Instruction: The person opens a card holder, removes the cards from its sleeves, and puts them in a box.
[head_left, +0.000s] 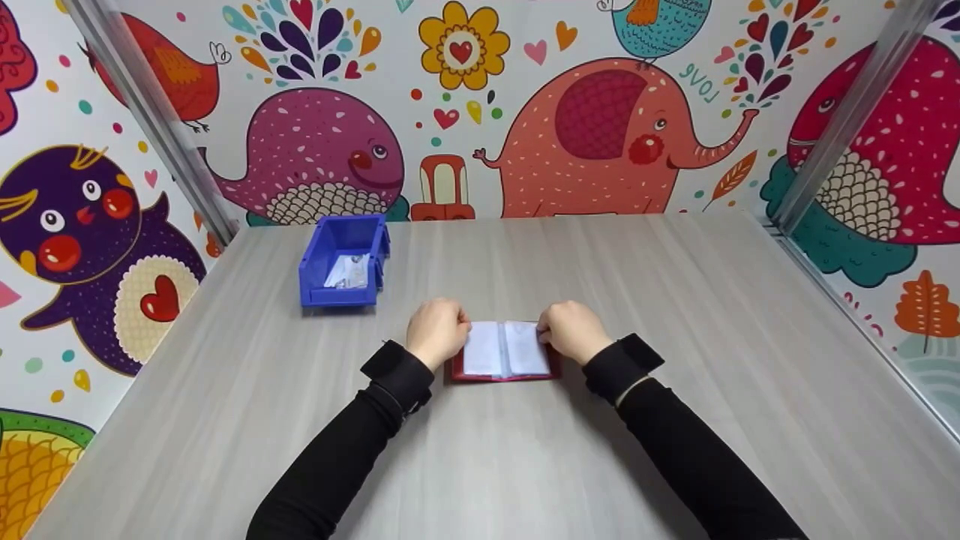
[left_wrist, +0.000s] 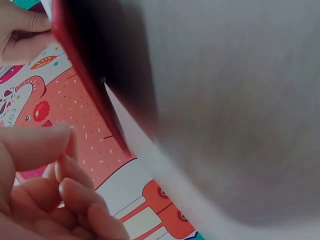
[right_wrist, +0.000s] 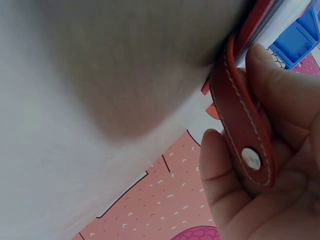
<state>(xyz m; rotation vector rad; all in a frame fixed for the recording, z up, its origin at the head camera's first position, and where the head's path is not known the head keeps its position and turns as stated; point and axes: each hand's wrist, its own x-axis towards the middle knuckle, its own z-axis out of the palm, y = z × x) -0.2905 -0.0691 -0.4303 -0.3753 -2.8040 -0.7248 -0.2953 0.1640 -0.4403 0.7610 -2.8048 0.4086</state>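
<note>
A small red card holder (head_left: 556, 370) with white inner pages (head_left: 482, 349) lies spread open between both hands, low over the table. Its strap (right_wrist: 239, 115), stitched along the edge and fitted with a metal snap, hangs in front of the right palm in the right wrist view. My right hand (head_left: 574, 331) pinches the holder's right side, thumb on the page. At the left page's upper corner in the head view is my left hand (head_left: 437, 332). Its fingers (left_wrist: 82, 200) are curled towards the thumb in the left wrist view, with a gap to the red cover and nothing visible between them.
A blue bin (head_left: 339, 297) stands at the back left of the table (head_left: 495, 465), holding small clear plastic packets (head_left: 349, 271). Walls printed with cartoon animals (head_left: 585, 142) rise behind and at both sides, with metal posts (head_left: 161, 124) at the corners.
</note>
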